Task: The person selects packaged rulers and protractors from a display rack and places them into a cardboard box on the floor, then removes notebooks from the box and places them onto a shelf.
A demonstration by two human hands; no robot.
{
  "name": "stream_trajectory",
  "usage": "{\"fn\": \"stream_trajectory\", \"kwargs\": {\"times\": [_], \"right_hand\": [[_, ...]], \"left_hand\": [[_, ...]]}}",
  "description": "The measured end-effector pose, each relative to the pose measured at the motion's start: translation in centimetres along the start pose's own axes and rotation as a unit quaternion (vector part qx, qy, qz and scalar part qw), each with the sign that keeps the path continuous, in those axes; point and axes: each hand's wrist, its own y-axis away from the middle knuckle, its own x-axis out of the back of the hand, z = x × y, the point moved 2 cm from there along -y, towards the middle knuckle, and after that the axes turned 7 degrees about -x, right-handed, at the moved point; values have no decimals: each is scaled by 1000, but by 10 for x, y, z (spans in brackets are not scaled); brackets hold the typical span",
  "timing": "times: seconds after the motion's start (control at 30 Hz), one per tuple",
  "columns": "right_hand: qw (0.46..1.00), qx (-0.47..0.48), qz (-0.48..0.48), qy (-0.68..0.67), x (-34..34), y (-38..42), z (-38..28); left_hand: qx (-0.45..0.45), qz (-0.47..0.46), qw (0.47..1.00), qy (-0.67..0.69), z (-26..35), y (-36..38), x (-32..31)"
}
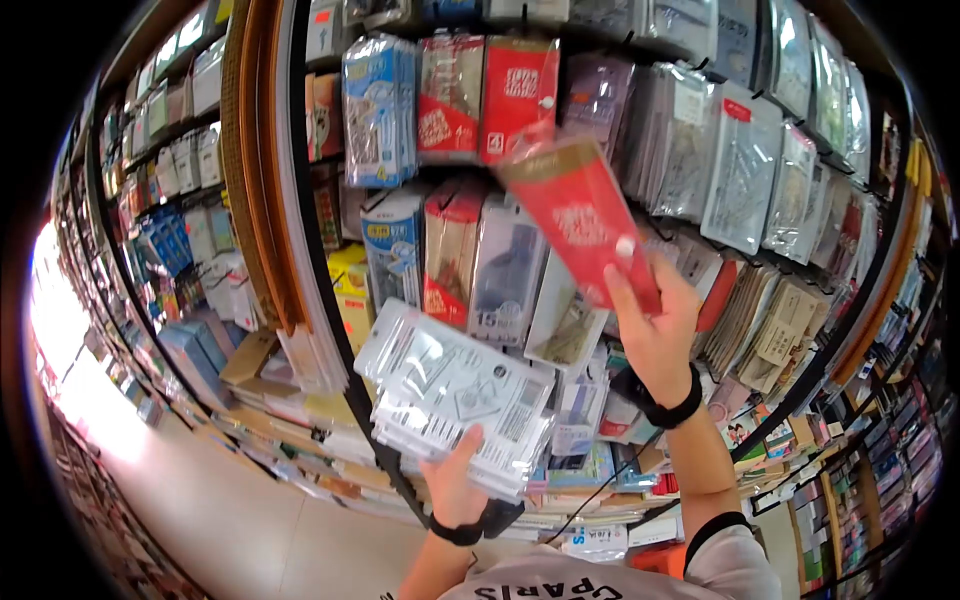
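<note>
While your right hand (660,325) grips a red packet (580,225) by its lower end, raised before the hanging rack, your left hand (457,487) is closed on a stack of clear packages (460,385), thumb on top.

The left hand (457,488) grips a stack of clear plastic packages (455,390) at its lower edge. The right hand (660,330) holds a red packet (580,220), tilted, by its lower end. Both are positioned in front of a display rack (360,415) carrying hanging packaged goods (520,95). A dark band (672,408) encircles the right wrist.
</note>
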Motion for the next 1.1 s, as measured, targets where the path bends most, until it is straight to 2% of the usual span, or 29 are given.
{"fn": "stream_trajectory", "kwargs": {"times": [0.07, 0.1, 0.17, 0.27, 0.43, 0.57, 0.63, 0.73, 0.8, 0.87, 0.9, 1.0, 1.03, 1.07, 1.1], "right_hand": [[986, 97, 98, 98, -3, -25, -18], [960, 169, 149, 169, -5, -38, -24], [873, 294, 240, 307, -12, -59, -35], [790, 365, 282, 405, -24, -88, -44], [730, 384, 307, 474, -54, -117, -56], [715, 367, 300, 515, -64, -123, -63], [713, 355, 292, 530, -67, -124, -65], [751, 330, 257, 511, -63, -117, -73], [834, 272, 246, 412, -54, -117, -76], [895, 216, 241, 307, -45, -120, -76], [895, 246, 222, 299, -44, -121, -73], [925, 249, 235, 166, -47, -120, -61], [917, 264, 271, 128, -45, -119, -57], [954, 196, 226, -4, -44, -122, -49], [967, 123, 175, -135, -45, -127, -39]], "left_hand": [[-21, -5, 1000, -4, 6, -2, 6], [-18, -5, 1000, -6, 9, -2, 6], [-14, -10, 1000, -16, 14, -3, 12], [-5, -27, 1000, -13, 20, -6, 19], [37, -17, 999, -29, 30, -13, 28], [48, -33, 998, -27, 33, -19, 34], [53, -37, 997, -29, 34, -22, 38], [60, -41, 997, -26, 35, -27, 41], [66, -47, 996, -22, 37, -29, 42], [70, -52, 996, -19, 37, -30, 43], [71, -55, 996, -17, 37, -31, 43], [73, -56, 996, -17, 36, -33, 45], [74, -58, 995, -17, 36, -34, 46], [74, -59, 995, -16, 35, -34, 47], [75, -60, 995, -15, 35, -35, 48]]}}
